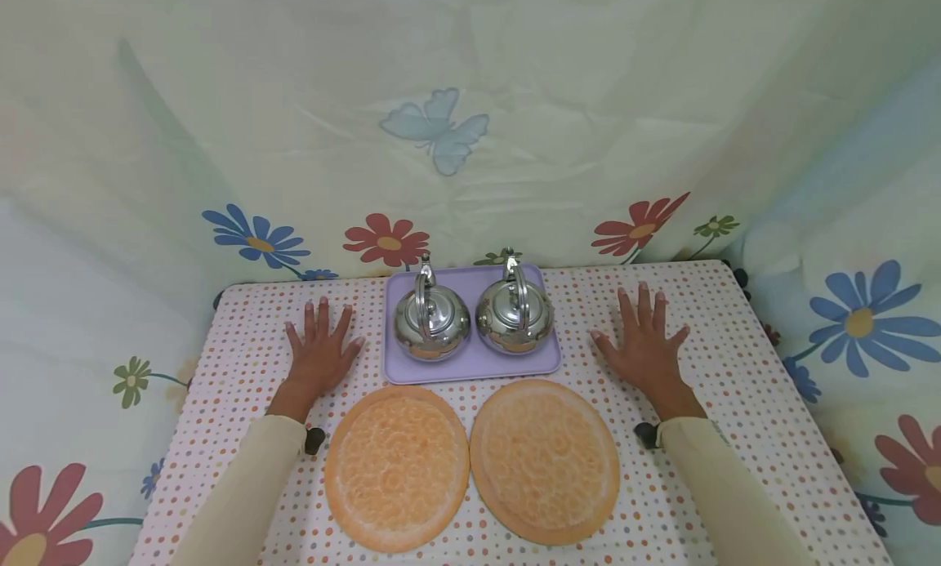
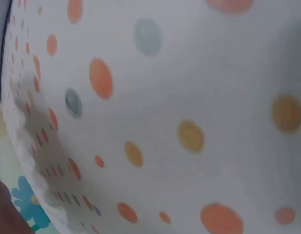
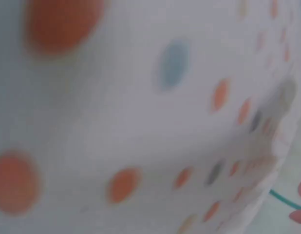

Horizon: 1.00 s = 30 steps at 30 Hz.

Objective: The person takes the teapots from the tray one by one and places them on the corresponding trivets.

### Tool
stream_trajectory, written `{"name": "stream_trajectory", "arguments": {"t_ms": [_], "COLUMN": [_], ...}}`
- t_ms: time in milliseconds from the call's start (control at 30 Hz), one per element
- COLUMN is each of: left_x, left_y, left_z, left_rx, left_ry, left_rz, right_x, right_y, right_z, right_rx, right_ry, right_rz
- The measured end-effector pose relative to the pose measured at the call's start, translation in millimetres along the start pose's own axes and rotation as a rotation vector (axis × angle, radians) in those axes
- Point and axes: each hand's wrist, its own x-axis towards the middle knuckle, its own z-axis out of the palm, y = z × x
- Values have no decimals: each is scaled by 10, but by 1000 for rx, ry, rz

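Note:
Two shiny metal teapots, the left teapot [image 1: 432, 323] and the right teapot [image 1: 515, 317], stand side by side on a purple tray [image 1: 470, 368] at the back of the table. Both have their handles up and spouts toward the back. My left hand [image 1: 318, 355] lies with spread fingers on the dotted cloth, left of the tray. To the tray's right, my right hand [image 1: 645, 352] is spread on the cloth in the same way. Neither hand holds anything. In front of the tray lie two round, bread-patterned mats, a left mat [image 1: 397, 468] and a right mat [image 1: 546, 461].
A dotted tablecloth [image 1: 243, 345] covers the table, and fills most of both wrist views. Behind and beside it hangs a pale curtain [image 1: 559, 158] with flowers and a butterfly. The two round mats lie edge to edge between the forearms.

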Motion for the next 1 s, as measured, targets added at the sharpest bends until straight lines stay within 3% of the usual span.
{"name": "stream_trajectory", "arguments": {"t_ms": [133,233,333,500,600,767,1000], "left_x": [33,60,79,82,81,74,56], "left_y": [63,148,247,391,439,472,509], "left_z": [-42,-123,-203,-261,-252,-231,-244], "left_rx": [-92,-223,-360,-526,-569,-612,-751], "left_ry": [66,157,210,180,171,162,74], "left_rz": [8,19,26,-2,-22,-75,-180], "right_x": [22,64,101,122,127,130,114], "right_y": [-89,-227,-407,-669,-788,-921,-1049], "right_z": [-35,-126,-253,-411,-467,-513,-559], "right_rx": [28,87,171,287,318,300,240], "right_ry": [158,292,368,401,411,437,454], "right_rz": [-71,-133,-178,-239,-277,-323,-401]}}
